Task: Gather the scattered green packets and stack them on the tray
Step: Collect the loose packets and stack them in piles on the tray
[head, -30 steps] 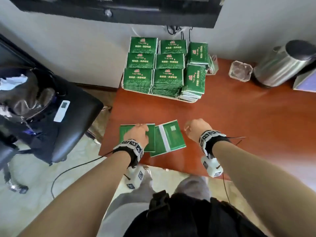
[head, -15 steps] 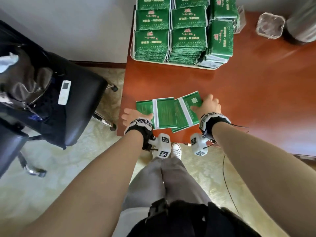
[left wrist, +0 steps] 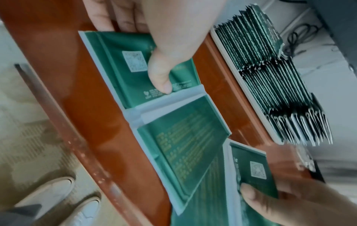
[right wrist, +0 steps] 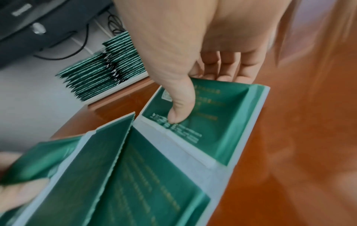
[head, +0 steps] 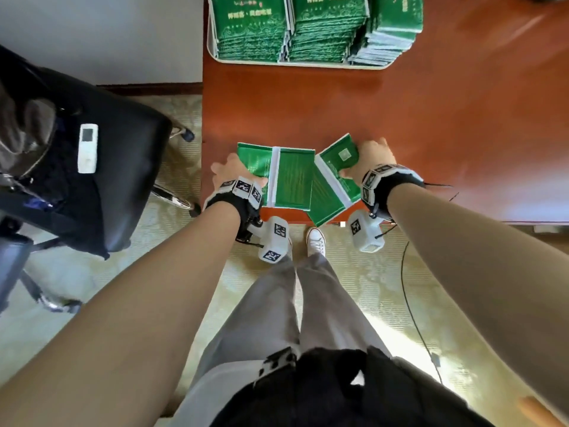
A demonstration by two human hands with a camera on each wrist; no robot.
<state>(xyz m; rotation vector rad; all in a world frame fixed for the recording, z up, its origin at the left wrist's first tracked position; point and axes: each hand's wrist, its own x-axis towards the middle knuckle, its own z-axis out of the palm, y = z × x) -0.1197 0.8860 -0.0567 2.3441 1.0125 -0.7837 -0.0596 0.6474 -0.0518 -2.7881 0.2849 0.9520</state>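
Note:
Two green packets lie back-up near the red-brown table's front edge, each with a white seam. My left hand pinches the left end of the left packet, thumb on top. My right hand pinches the far end of the tilted right packet, thumb pressed on it. The left packet's edge overlaps the right packet, whose near corner juts past the table edge. The white tray at the back holds several tall stacks of green packets.
A black office chair with a white remote and dark bags stands left of the table. Bare table surface spreads to the right. My legs and white shoes are below the edge; a thin cable runs on the floor.
My left hand slid from on top of the left packet to its left end. My right hand, a fist beside the right packet before, now grips it. The view tilted down.

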